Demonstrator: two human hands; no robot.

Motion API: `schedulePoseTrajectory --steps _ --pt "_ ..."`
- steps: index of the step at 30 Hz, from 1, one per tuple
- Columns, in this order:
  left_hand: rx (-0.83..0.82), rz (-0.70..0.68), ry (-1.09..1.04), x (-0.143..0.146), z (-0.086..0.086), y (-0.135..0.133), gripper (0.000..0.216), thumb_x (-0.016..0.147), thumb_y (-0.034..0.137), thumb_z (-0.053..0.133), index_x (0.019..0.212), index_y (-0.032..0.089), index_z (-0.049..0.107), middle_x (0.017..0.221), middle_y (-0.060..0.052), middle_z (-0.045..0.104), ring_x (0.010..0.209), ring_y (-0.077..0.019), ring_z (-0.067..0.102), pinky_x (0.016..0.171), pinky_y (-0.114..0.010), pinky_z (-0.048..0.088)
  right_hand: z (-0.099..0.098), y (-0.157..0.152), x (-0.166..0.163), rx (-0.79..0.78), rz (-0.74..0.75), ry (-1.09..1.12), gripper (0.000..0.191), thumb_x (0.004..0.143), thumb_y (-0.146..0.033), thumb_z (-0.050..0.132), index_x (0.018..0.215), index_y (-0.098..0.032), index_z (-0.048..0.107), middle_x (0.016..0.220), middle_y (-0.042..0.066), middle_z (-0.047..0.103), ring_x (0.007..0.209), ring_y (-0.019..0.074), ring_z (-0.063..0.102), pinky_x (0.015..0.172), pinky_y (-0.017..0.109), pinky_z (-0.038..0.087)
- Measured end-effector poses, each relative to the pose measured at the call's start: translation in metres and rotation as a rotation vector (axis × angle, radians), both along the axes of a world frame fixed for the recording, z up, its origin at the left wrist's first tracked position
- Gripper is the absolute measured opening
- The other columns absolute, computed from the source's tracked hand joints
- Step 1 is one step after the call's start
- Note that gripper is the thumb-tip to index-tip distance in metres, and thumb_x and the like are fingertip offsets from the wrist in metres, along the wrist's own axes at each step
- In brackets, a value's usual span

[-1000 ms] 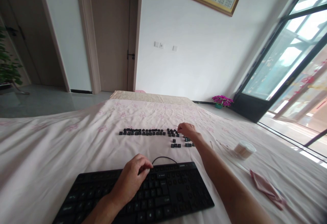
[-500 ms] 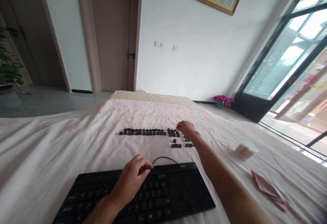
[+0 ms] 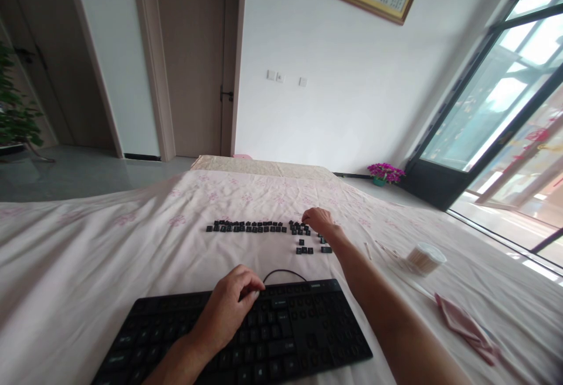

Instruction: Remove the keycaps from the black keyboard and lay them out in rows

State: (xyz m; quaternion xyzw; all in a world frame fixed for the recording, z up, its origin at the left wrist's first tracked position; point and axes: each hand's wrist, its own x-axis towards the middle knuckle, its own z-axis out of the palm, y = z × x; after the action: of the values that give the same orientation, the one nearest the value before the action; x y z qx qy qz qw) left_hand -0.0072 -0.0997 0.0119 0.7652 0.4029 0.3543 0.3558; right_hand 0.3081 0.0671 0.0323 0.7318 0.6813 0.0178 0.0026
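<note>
Loose black keycaps (image 3: 260, 229) in rows on the flowered cloth (image 3: 132, 250), beyond the keyboard (image 3: 308, 332) and apart from it. Probably very light, stiff plastic, smooth enough to skid or tip at a nudge; best pinched by opposite side walls. Right hand (image 3: 319, 219) over the rows' right-hand part, fingers bent, hold on any cap impossible to tell. Left hand (image 3: 235, 294) on the keyboard, fingers narrowed towards the thumb, contents likewise unclear.
</note>
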Motion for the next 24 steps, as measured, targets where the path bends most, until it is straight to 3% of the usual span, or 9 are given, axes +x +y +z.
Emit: schedulePoseTrajectory --steps 8,17,24 --pt "-0.004 0.004 -0.002 0.0000 0.0001 0.0003 0.017 0.077 0.012 0.050 0.080 0.020 0.065 0.088 -0.003 0.063 0.079 -0.0161 0.059 0.075 -0.026 0.047 -0.0019 -0.0004 -0.0040 -0.010 -0.006 0.008 0.021 0.080 -0.036 0.059 0.092 -0.029 0.074 0.097 0.004 0.071 0.094 0.0202 0.062 0.074 0.025 0.041" --pt "-0.005 0.004 -0.006 -0.0001 -0.0010 0.0009 0.018 0.076 0.010 0.049 0.079 0.020 0.064 0.089 -0.003 0.062 0.080 -0.0156 0.059 0.075 -0.026 0.047 -0.0014 0.0052 -0.0012 -0.019 -0.030 -0.013 0.020 0.075 -0.024 0.061 0.090 -0.026 0.075 0.100 0.006 0.070 0.095 0.0225 0.062 0.073 0.026 0.042" --pt "-0.001 0.002 -0.003 -0.0002 -0.0007 0.0006 0.018 0.076 0.011 0.049 0.080 0.020 0.064 0.089 -0.003 0.062 0.081 -0.0165 0.059 0.075 -0.027 0.047 -0.0003 0.0014 0.0010 -0.016 -0.068 -0.014 0.023 0.079 -0.028 0.055 0.093 -0.026 0.074 0.097 0.006 0.071 0.094 0.0207 0.063 0.073 0.025 0.042"
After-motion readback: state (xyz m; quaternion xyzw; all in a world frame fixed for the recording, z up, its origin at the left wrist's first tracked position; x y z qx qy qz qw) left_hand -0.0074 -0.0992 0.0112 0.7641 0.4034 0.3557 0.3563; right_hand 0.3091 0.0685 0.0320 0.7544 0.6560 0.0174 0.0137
